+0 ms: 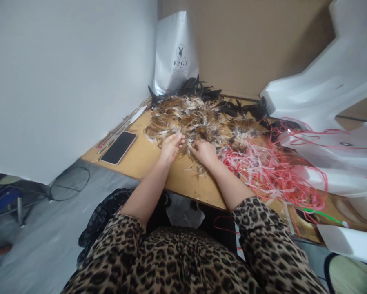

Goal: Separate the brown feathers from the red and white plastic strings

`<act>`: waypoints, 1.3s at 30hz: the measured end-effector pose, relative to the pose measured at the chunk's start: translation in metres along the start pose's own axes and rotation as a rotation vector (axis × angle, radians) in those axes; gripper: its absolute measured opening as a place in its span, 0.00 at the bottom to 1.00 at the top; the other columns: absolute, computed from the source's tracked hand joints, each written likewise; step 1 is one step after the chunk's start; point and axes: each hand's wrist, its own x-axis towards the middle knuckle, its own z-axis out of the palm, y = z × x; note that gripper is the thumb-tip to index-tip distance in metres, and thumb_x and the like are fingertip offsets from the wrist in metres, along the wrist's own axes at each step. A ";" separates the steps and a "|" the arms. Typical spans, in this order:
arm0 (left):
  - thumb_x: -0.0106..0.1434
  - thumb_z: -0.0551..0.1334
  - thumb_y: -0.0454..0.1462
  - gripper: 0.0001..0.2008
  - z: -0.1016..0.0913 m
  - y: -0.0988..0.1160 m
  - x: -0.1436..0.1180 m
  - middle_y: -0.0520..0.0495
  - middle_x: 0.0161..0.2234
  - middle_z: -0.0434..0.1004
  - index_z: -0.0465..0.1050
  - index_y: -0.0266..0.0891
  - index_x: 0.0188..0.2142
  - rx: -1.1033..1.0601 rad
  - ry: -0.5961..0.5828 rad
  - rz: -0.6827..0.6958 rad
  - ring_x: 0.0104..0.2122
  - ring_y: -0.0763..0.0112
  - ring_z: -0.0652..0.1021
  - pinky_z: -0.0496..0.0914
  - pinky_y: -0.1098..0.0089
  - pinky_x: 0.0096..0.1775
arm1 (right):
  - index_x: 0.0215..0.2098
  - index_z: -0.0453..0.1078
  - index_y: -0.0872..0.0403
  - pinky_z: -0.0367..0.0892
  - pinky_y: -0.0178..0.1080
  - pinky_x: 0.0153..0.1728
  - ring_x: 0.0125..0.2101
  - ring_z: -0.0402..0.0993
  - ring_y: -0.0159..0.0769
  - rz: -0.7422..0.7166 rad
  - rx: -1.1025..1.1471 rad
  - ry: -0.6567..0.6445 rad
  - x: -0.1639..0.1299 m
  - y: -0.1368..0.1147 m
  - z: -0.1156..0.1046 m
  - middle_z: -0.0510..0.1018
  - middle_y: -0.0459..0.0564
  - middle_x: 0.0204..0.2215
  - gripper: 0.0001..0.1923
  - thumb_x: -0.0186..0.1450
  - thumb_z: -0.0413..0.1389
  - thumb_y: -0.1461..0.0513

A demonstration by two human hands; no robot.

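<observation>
Brown wood is under everything: the table [146, 157] is the biggest thing before me, and it meets the white wall [48, 81] on my left side. On the right lie white foam pieces [330, 81], stacked over the table edge. Behind, a white bag [175, 53] stands against cardboard.

In the middle of the table lies the feather pile [198, 118], brown and cream near me, black at the far edge. It is wide and loose, and I see no sorted bunch or finished bundle anywhere, so I judge that most of the work is left; the pile looks almost whole. Just right of it is a tangle of red and pink strips [272, 171], touching the feathers and reaching to the foam.

Both my hands are at the near edge of the pile, close together. My left hand [171, 148] has its fingers curled, and they pinch a small tuft of feathers at the tips. My right hand [205, 152] lies palm down on the feathers with fingers bent into them; if it grips something or only presses, I cannot tell.

A few loose feathers [198, 170] lie on the bare wood below my right wrist.

Left of my hands, apart from the pile, lies a black phone [118, 148], face up. Beside it, along the wall, are some thin sticks [122, 128].
</observation>
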 end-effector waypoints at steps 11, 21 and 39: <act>0.49 0.67 0.34 0.09 0.001 -0.003 -0.003 0.48 0.28 0.77 0.73 0.32 0.31 0.039 -0.106 -0.081 0.22 0.82 0.73 0.62 0.82 0.21 | 0.27 0.70 0.55 0.51 0.31 0.18 0.15 0.56 0.25 0.243 1.028 0.020 0.008 0.017 0.005 0.69 0.42 0.16 0.12 0.51 0.58 0.54; 0.51 0.67 0.33 0.09 0.005 -0.006 -0.010 0.43 0.32 0.79 0.74 0.31 0.33 0.144 -0.213 -0.215 0.23 0.81 0.75 0.64 0.82 0.22 | 0.25 0.68 0.55 0.44 0.29 0.16 0.14 0.52 0.21 0.347 1.454 -0.035 0.007 0.009 -0.001 0.66 0.39 0.14 0.17 0.43 0.65 0.53; 0.51 0.67 0.34 0.08 0.004 -0.011 -0.010 0.46 0.27 0.77 0.74 0.31 0.31 0.236 -0.255 -0.210 0.22 0.82 0.74 0.64 0.82 0.23 | 0.27 0.72 0.55 0.61 0.31 0.24 0.21 0.63 0.25 0.254 1.271 0.086 0.005 0.004 0.003 0.73 0.43 0.22 0.14 0.48 0.62 0.53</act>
